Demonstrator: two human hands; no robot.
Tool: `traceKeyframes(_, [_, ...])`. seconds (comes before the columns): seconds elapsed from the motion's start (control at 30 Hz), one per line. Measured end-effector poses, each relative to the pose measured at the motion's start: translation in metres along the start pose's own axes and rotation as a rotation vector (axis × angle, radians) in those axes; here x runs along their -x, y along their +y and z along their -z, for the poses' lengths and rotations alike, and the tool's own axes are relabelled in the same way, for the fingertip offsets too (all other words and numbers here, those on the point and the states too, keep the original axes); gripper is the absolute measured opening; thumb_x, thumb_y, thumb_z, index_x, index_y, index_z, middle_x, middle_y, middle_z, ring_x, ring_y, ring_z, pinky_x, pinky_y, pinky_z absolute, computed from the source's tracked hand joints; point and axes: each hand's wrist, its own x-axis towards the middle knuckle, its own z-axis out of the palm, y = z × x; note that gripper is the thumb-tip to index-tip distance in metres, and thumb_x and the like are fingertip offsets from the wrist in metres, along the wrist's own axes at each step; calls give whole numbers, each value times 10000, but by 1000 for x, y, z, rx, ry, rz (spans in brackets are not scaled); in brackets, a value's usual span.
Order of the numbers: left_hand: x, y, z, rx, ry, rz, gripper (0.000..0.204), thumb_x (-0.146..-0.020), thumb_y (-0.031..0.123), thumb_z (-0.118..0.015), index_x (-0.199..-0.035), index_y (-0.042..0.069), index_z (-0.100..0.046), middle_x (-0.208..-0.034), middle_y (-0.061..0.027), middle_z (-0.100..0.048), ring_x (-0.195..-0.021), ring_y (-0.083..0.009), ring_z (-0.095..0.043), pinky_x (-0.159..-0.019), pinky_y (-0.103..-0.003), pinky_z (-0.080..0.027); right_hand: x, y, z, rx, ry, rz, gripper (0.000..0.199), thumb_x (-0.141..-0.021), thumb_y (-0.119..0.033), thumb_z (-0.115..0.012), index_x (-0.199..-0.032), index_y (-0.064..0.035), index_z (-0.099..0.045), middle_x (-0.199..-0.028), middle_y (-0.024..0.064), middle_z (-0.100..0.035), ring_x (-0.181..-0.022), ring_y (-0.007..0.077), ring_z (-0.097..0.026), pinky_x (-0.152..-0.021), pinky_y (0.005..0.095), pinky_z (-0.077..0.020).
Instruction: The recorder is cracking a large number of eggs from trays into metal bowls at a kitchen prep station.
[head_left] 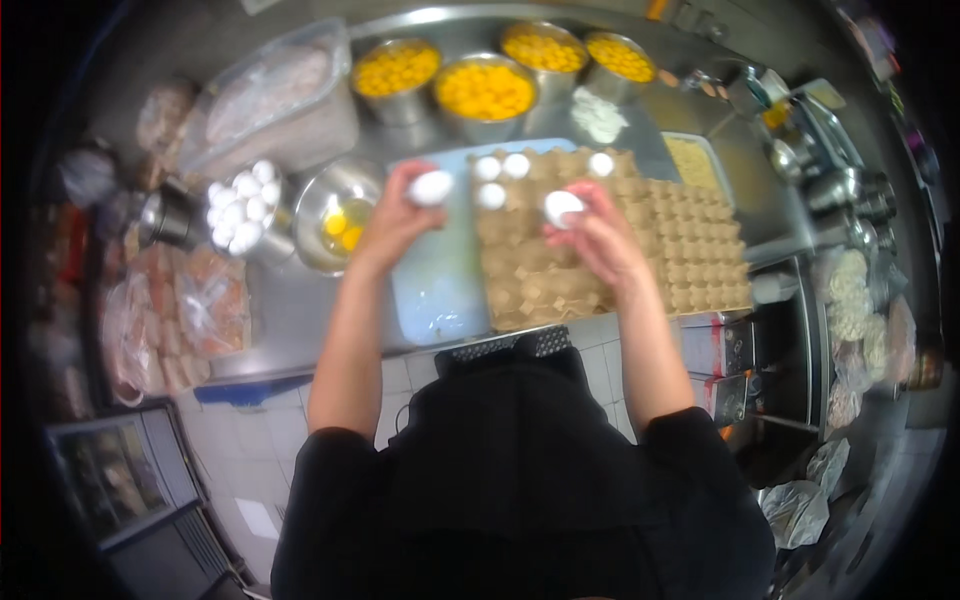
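Left grip: the left hand is curled closed around a white egg, held at its fingertips.
Right grip: the right hand pinches a second egg the same way.
Arm pose: both bare forearms reach forward, wrists raised, the hands apart.
Under the right hand: a cardboard egg tray, loose eggs at its 11 o'clock corner.
Left hand's 9 o'clock: a steel bowl of yolks; beyond it, a bowl of shells.

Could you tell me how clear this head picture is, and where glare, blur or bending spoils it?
Head view: fisheye bends the counter edges and darkens the rim; the whole frame is soft. Both held eggs, left and right, and the bowl of eggs glare white without detail. The yolk tubs stay readable; the side shelves blur away.
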Motion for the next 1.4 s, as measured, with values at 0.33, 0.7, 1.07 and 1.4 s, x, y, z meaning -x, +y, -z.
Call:
traceKeyframes(0.33, [124,-68,37,-1078,316,-93,427,-818,242,-748,-1142,68,-530,-998,-172,-594,-882,-358,-626,-726,-409,-510,21,124,-123,1204,-6,513,392,-877,-136,-679,-1241,-45,-566,-1161,173,-600,-951,298,-623,-777,367,-524])
traceKeyframes(0.7, [124,-92,47,-1198,212,-129,421,-786,236,-750,-1110,55,-550,-1122,-164,-539,-931,-380,-586,-767,-454,-492,17,198,-107,1482,121,673,465,-827,-120,-680,-1261,-40,-536,-1206,163,-580,-1100,358,-530,-920,446,-402])
traceKeyframes(1.07, [116,-81,51,-1092,264,-90,404,-844,293,-714,-1117,39,-559,-968,-136,-577,-887,-347,-603,-746,-433,-499,3,207,-103,1275,199,547,444,-884,-164,-647,-1283,-25,-508,-1170,172,-571,-1066,306,-559,-851,414,-458])
traceKeyframes(1.4, [52,4,126,106,112,422,371,-995,471,-492,-1044,110,-561,-659,-4,-511,-447,-45,-358,-397,-207,-256,-92,113,-195,1111,-203,168,473,-828,-294,-687,-1242,-81,-609,-1090,113,-661,-950,198,-657,-741,308,-526])
